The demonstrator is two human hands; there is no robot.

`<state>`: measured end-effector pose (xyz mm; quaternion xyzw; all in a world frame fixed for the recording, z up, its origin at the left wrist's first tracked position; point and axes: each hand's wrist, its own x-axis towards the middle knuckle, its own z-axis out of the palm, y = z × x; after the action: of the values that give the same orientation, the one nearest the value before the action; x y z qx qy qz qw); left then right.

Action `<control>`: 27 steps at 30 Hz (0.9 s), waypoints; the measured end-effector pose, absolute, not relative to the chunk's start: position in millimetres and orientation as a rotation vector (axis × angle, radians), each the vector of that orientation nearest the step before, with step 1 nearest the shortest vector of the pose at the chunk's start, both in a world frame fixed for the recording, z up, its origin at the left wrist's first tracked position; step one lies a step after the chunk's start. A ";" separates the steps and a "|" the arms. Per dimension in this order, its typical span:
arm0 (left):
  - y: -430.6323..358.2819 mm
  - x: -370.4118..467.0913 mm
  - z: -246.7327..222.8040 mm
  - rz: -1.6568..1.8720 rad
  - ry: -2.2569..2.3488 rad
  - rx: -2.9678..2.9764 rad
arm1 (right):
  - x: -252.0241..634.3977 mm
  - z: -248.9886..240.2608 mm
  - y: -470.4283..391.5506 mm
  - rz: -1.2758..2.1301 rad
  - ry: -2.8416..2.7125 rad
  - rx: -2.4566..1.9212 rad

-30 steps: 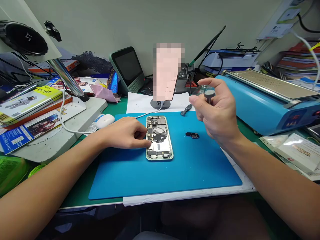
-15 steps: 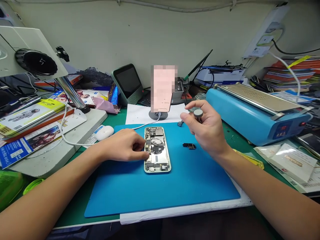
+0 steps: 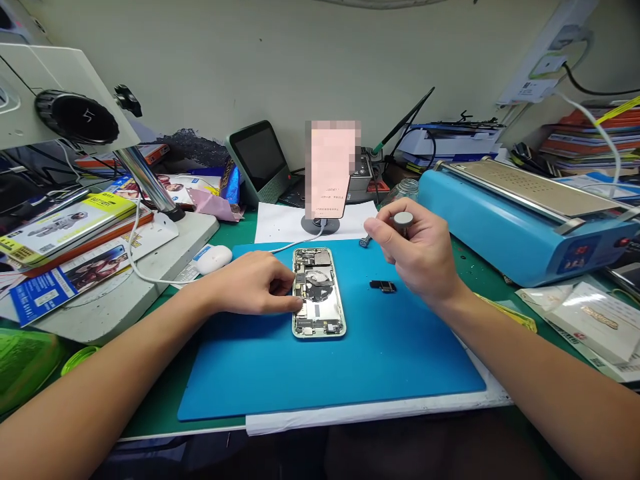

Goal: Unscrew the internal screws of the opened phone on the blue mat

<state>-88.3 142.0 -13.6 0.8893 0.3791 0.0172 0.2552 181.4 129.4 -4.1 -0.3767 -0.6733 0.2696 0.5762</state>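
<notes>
An opened smartphone (image 3: 320, 310) lies on the blue mat (image 3: 320, 380), its inner parts and pale green frame showing. My left hand (image 3: 257, 283) grips its left edge, with the thumb on the rim and the other fingers curled, partly hidden. Raised to the right of the phone, my right hand (image 3: 420, 250) is closed around a screwdriver (image 3: 403, 219); its round grey cap shows above the fingers, while most of its shaft is hidden. Below that hand a small dark circuit board piece (image 3: 383, 286) rests on the mat. Another small grey-ended tool (image 3: 365, 243) lies near the mat's back edge.
Behind the mat a phone (image 3: 327, 180) with a pink screen stands on a round stand, cable attached. A blue heating-plate machine (image 3: 530, 233) sits at right. On the left are a microscope stand (image 3: 150, 180), boxes and a white mouse (image 3: 213, 259). A glass jar (image 3: 406, 189) stands behind my right hand.
The whole view has shifted slightly, with things now a little to the right and higher. My right hand has tipped the screwdriver's cap a bit. My left hand stays on the opened phone.
</notes>
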 end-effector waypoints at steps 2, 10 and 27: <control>141.8 -88.3 -13.3 0.050 1.028 2.413 | 181.1 -3.7 129.5 0.617 -1.587 -0.883; 141.2 -87.6 -10.3 0.065 1.031 2.397 | 181.5 -4.5 130.6 0.576 -1.618 -0.895; 143.1 -90.5 -10.0 0.073 1.013 2.407 | 179.9 -11.2 136.9 0.521 -1.604 -0.913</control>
<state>-90.5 143.1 -10.0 0.8893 0.3743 0.0270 0.2613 179.9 136.9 -11.2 -0.3898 -0.6847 0.2224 0.5742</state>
